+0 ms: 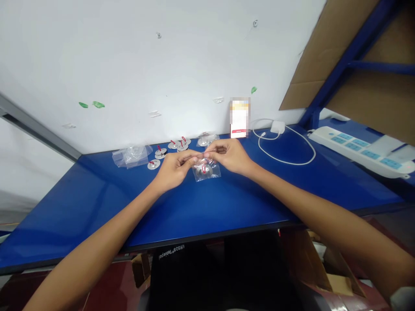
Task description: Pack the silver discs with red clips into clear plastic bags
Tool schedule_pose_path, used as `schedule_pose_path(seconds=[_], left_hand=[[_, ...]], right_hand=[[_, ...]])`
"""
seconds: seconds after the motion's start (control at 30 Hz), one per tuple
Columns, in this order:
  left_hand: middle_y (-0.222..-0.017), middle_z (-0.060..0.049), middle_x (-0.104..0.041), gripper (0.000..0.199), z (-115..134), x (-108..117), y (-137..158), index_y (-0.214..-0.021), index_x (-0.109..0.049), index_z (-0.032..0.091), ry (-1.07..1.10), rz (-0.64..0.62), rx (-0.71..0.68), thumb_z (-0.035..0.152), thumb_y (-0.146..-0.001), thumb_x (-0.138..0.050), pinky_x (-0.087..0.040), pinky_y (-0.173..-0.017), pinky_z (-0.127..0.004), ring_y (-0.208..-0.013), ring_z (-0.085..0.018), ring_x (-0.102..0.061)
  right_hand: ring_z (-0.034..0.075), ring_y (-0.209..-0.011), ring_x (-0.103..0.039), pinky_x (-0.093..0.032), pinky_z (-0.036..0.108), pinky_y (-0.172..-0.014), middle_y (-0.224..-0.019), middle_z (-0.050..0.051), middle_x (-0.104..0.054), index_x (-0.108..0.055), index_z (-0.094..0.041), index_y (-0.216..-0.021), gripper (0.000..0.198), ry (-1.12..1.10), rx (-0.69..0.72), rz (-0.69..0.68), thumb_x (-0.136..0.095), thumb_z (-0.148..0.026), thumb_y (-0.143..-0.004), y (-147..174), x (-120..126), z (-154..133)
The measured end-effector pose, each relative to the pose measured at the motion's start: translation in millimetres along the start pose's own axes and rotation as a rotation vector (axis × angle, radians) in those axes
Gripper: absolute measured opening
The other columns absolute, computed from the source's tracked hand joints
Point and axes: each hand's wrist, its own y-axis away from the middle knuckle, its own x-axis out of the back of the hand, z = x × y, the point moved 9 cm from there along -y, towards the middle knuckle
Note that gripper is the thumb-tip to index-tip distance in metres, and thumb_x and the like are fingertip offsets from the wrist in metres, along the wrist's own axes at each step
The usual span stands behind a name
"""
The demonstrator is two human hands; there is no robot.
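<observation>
A small clear plastic bag (213, 171) hangs between my hands over the blue table, with a round silver disc (203, 172) and its red loop inside. My left hand (175, 168) pinches the bag's top edge from the left. From the right, my right hand (229, 156) pinches the same edge, the fingertips of both hands almost meeting. Left of the bag lie several loose silver discs (153, 164) with red loops. Behind my hands is another clear bag (207, 139) with a silver disc in it.
A pile of clear plastic bags (132, 156) lies at the back left. A lit phone (239, 121) leans against the white wall (194, 65). To the right are a white charger (277, 127) with its looped cable (293, 163) and a power strip (359, 151). The blue table (207, 211) has a dark front edge.
</observation>
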Motion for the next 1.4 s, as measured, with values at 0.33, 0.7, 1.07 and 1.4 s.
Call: schedule_pose_path(seconds=[0.33, 0.7, 1.07, 1.4], left_hand=[[-0.123, -0.013, -0.084, 0.044, -16.5, 2.7, -3.8, -0.128, -0.083, 0.019, 0.140, -0.079, 0.126, 0.051, -0.100, -0.077, -0.070, -0.096, -0.044, -0.111, -0.030, -0.082], [-0.110, -0.011, -0.086, 0.043, -27.8, -6.0, -0.3, -0.127, -0.083, 0.017, 0.190, -0.071, 0.155, 0.049, -0.098, -0.078, -0.069, -0.094, -0.046, -0.101, -0.030, -0.083], [-0.115, -0.010, -0.086, 0.039, -20.1, -13.9, -1.1, -0.128, -0.081, 0.020, 0.194, -0.119, 0.130, 0.047, -0.101, -0.076, -0.068, -0.096, -0.044, -0.106, -0.028, -0.082], [-0.115, -0.012, -0.086, 0.038, -31.3, -2.1, -2.2, -0.124, -0.080, 0.018, 0.248, -0.107, 0.170, 0.047, -0.099, -0.077, -0.066, -0.097, -0.043, -0.114, -0.030, -0.081]], right_hand=[[0.027, -0.101, -0.081, -0.065, 0.046, -0.096, -0.109, 0.006, -0.086, -0.089, -0.027, -0.107, 0.018, 0.083, 0.003, -0.176, -0.075, -0.025, -0.096, -5.2, 5.2, -4.2], [0.024, -0.087, -0.079, -0.065, 0.040, -0.083, -0.095, 0.005, -0.083, -0.079, -0.022, -0.100, 0.030, 0.024, -0.079, -0.048, -0.092, -0.042, -0.082, 3.0, -14.1, 19.7], [0.024, -0.079, -0.080, -0.066, 0.040, -0.076, -0.088, 0.005, -0.083, -0.084, -0.022, -0.099, 0.017, 0.019, -0.085, -0.081, -0.087, -0.028, -0.083, -3.4, -4.9, 17.5], [0.025, -0.085, -0.083, -0.069, 0.040, -0.081, -0.096, 0.007, -0.087, -0.081, -0.022, -0.107, 0.027, -0.237, -0.180, -0.118, -0.087, -0.027, -0.081, -5.5, -1.6, 33.8]])
